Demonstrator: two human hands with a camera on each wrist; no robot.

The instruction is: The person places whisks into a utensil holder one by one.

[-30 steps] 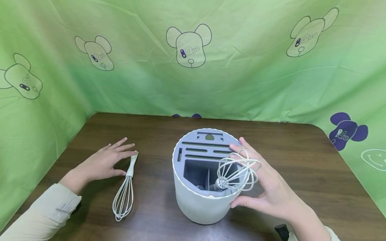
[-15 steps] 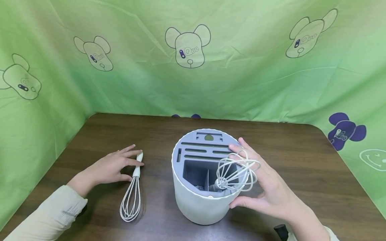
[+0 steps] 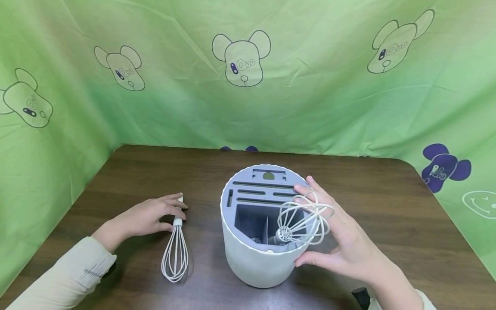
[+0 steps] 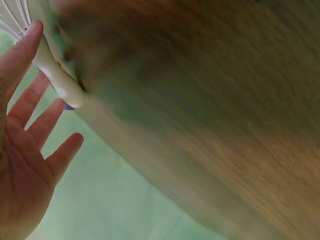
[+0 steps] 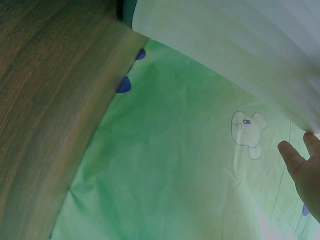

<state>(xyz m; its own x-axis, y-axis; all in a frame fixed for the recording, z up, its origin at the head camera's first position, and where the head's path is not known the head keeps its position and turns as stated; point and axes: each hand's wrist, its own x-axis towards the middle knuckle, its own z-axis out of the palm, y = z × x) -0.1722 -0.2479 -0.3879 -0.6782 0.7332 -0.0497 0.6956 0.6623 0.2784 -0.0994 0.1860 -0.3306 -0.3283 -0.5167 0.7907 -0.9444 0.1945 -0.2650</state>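
Observation:
On the left of the table, my left hand point(image 3: 149, 217) pinches the white handle of a whisk point(image 3: 178, 221), its wire loops pointing toward me. In the left wrist view my thumb lies over the neck of the whisk point(image 4: 57, 77), the other fingers behind and spread. A round white utensil holder point(image 3: 257, 267) with a grey slotted top stands upright to the right. My right hand point(image 3: 341, 234) grips its right side, fingertips at the rim and thumb against the lower front. A second whisk point(image 3: 306, 219) stands handle-down in the holder's right compartment, its loops overlapping the right fingers.
The dark wooden table point(image 3: 217, 172) ends at a green curtain point(image 3: 302, 116) with printed bear heads behind and on both sides. Thin slots line the back of the holder's top; a divider splits its front opening.
My left hand has moved right and its fingers have closed over the whisk handle. The whisk has shifted right with it. My right hand and the holder stay put.

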